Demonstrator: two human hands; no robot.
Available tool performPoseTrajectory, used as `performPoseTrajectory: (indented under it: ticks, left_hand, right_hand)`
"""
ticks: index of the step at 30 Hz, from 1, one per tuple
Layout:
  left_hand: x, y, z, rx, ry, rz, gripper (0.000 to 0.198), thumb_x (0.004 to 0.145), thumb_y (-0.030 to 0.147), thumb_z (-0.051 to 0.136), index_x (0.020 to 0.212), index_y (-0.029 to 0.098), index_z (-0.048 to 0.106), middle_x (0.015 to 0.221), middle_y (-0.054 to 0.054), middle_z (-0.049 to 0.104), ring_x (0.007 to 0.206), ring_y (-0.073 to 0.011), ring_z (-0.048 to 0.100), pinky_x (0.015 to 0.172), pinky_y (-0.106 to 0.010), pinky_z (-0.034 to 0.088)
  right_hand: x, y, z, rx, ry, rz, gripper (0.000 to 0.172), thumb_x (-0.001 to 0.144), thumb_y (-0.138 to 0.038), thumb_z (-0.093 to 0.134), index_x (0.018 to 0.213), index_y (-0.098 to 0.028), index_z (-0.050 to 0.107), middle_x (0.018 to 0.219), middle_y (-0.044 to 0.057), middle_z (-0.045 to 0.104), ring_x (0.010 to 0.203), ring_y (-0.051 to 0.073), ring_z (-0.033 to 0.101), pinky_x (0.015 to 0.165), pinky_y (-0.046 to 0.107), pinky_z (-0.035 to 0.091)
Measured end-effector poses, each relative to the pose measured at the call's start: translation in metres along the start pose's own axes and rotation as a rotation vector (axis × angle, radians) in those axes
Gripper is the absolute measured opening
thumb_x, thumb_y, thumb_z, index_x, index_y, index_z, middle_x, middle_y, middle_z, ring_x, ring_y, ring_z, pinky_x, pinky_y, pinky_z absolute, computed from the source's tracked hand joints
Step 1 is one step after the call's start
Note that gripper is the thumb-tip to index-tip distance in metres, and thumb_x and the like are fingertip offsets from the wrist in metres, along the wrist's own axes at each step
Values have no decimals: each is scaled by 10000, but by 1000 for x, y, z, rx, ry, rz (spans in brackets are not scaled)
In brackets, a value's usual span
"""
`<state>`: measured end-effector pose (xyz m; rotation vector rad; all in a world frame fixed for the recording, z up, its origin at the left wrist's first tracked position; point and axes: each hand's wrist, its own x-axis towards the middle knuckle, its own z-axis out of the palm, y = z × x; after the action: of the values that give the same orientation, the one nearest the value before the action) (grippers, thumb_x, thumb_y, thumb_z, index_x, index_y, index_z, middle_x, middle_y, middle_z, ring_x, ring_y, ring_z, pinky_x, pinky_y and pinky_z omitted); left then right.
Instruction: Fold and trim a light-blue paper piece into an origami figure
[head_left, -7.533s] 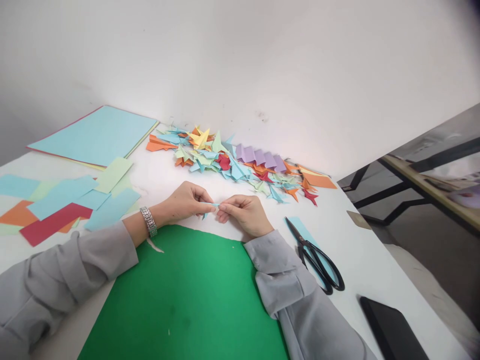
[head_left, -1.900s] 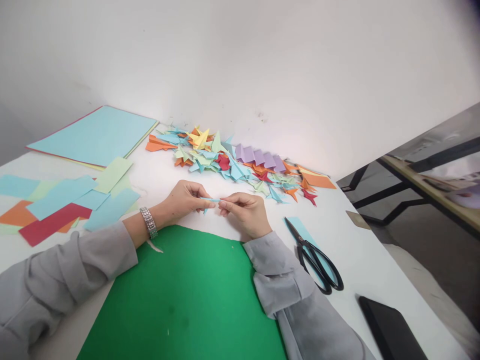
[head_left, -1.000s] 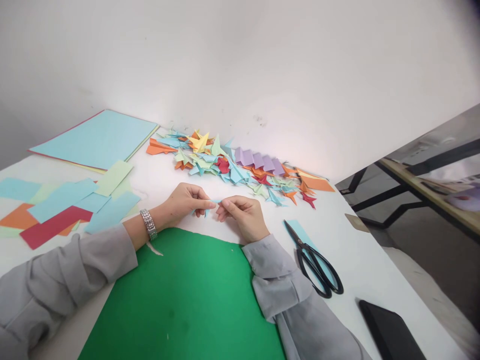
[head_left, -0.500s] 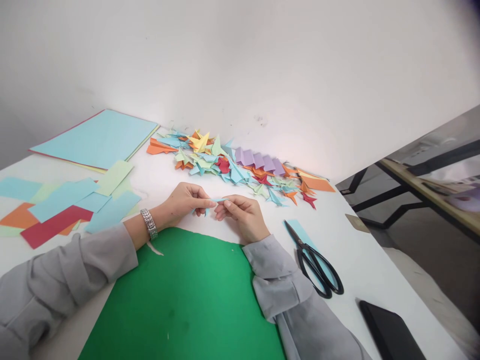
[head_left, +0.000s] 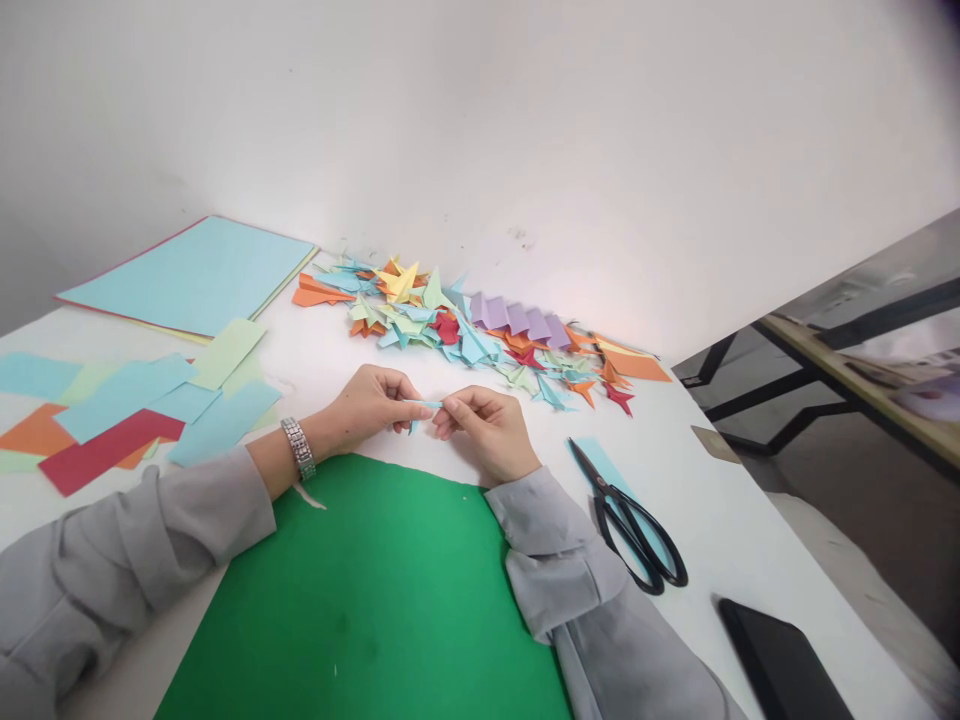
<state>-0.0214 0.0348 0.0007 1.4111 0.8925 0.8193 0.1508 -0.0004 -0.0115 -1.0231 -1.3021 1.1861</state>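
Note:
Between my fingertips is a small folded piece of light blue paper (head_left: 415, 426), held just past the far edge of a green sheet (head_left: 375, 590). My left hand (head_left: 375, 405), with a metal watch (head_left: 298, 447) at its wrist, pinches the paper between thumb and fingers. From the other side, my right hand (head_left: 487, 428) pinches its right end with thumb and forefinger. The fingers hide much of the paper, so its full shape cannot be made out.
Folded paper shapes in several colours (head_left: 476, 345) lie along the wall. Loose paper strips (head_left: 112, 440) and stacked sheets (head_left: 195, 275) are on the left. Black scissors (head_left: 637, 535) rest on a blue strip (head_left: 600, 460); a black phone (head_left: 780, 660) lies near the right edge.
My hands stay nearly in place. The blue paper between them now looks narrower and straighter, and my right fingers have shifted slightly along it.

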Motion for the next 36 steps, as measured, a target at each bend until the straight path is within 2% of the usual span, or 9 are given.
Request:
performPoseTrajectory:
  ticks: [10, 14, 18, 24, 30, 36]
  left_hand:
    - [-3, 2, 3, 77, 8, -1, 160, 546, 189, 764, 572, 114, 625, 457, 18, 569, 444, -72, 492, 446, -197, 369]
    - [-2, 1, 3, 49, 23, 0, 193, 529, 221, 788, 609, 115, 648, 478, 12, 585, 460, -78, 496, 457, -205, 373]
    - [-1, -1, 1, -8, 27, 13, 211, 583, 274, 770, 700, 117, 691, 502, 0, 610, 485, -92, 518, 492, -223, 404]
    - [0, -3, 0, -41, -33, 48, 126, 614, 236, 745, 629, 124, 690, 500, -4, 615, 496, -94, 531, 509, -224, 415]
    - [0, -2, -2, -86, -96, 72, 142, 603, 230, 758, 573, 122, 670, 494, -4, 612, 492, -95, 541, 509, -225, 428]
    - [-1, -2, -1, -59, -70, 58, 160, 615, 258, 760, 637, 117, 686, 515, -11, 627, 486, -95, 547, 495, -222, 433]
  right_hand:
    - [-2, 2, 5, -30, -53, -7, 257, 705, -391, 725, 681, -156, 624, 558, 12, 676, 472, 117, 615, 489, 246, 516]
    - [-2, -1, 6, -34, -26, -14, 267, 686, -401, 737, 679, -158, 627, 539, 12, 672, 470, 127, 619, 493, 263, 528]
    - [-1, -3, 3, -9, 16, -39, 256, 683, -394, 741, 681, -164, 627, 555, 9, 676, 477, 128, 624, 504, 271, 538]
    - [-2, -3, 3, -34, -14, -40, 241, 684, -375, 748, 707, -169, 625, 565, 5, 673, 510, 132, 631, 532, 276, 536]
    - [-2, -3, 3, -45, -36, -64, 253, 685, -375, 748, 650, -163, 614, 548, 8, 670, 497, 134, 628, 531, 282, 541]
    - [-3, -4, 5, 0, -19, -29, 257, 676, -385, 754, 711, -174, 612, 562, -7, 666, 500, 134, 630, 523, 277, 531]
